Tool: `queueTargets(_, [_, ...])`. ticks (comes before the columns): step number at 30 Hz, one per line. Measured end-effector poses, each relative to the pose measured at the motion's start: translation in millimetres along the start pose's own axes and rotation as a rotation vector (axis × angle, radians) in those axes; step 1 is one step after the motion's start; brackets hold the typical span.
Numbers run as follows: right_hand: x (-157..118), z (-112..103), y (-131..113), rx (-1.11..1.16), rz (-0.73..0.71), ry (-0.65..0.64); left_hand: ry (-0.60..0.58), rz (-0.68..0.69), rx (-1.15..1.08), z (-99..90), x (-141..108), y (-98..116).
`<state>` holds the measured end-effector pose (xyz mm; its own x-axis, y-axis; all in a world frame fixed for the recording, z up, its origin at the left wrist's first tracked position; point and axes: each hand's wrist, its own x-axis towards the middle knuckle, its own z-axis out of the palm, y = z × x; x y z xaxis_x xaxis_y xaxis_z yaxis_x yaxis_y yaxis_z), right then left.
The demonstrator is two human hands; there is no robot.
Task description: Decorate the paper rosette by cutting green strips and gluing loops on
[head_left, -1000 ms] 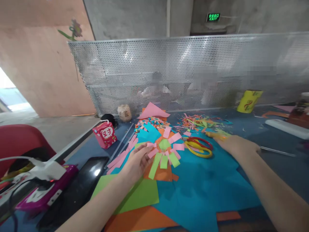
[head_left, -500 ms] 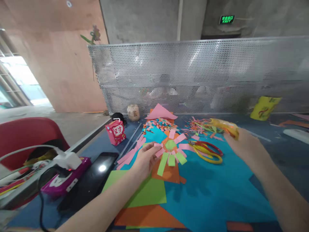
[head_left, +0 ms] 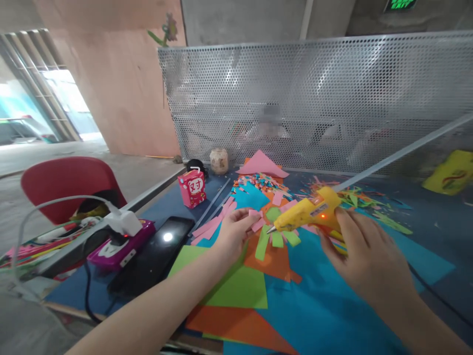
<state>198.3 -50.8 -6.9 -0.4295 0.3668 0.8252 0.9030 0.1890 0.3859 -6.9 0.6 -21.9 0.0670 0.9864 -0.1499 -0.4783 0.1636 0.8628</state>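
A paper flower (head_left: 274,214) with a green centre and pink and green strip petals is pinched at its left edge by my left hand (head_left: 236,231). My right hand (head_left: 364,246) grips a yellow hot glue gun (head_left: 314,212), its orange light lit and a long glue stick (head_left: 402,151) sticking out behind. The gun's metal tip points left, close to the flower's lower green strips; I cannot tell if it touches. Under the flower lies an orange paper piece (head_left: 271,261) on blue paper (head_left: 318,296). The glue gun hides most of the scissors.
Paper scraps (head_left: 262,182) and thin shreds (head_left: 354,198) lie at the back, before a perforated metal screen (head_left: 258,88). At left are a pink drink carton (head_left: 192,188), a black phone (head_left: 151,256) and a purple power strip (head_left: 120,249). A black cord (head_left: 439,293) trails at right.
My right hand has brought the glue gun from the back right to beside the flower. The view has shifted right and tilted. My left hand still holds the flower's edge.
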Motion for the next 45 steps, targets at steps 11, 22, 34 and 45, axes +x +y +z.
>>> queueTargets(11, [2.2,0.8,-3.6,-0.049,-0.049,-0.061,-0.016,-0.006,0.036,1.3,-0.1,0.5])
queueTargets(22, [3.6,-2.5,-5.8,-0.078,-0.074,-0.048,-0.028,-0.001,0.012,0.7,-1.7,2.3])
queueTargets(34, [-0.2,-4.6,-1.2,-0.091,-0.061,-0.068,-0.023,-0.004,-0.029,0.6,-1.6,4.1])
queueTargets(45, [1.5,-5.5,-7.6,-0.038,-0.091,-0.048,-0.006,-0.015,0.005,2.3,-2.4,4.1])
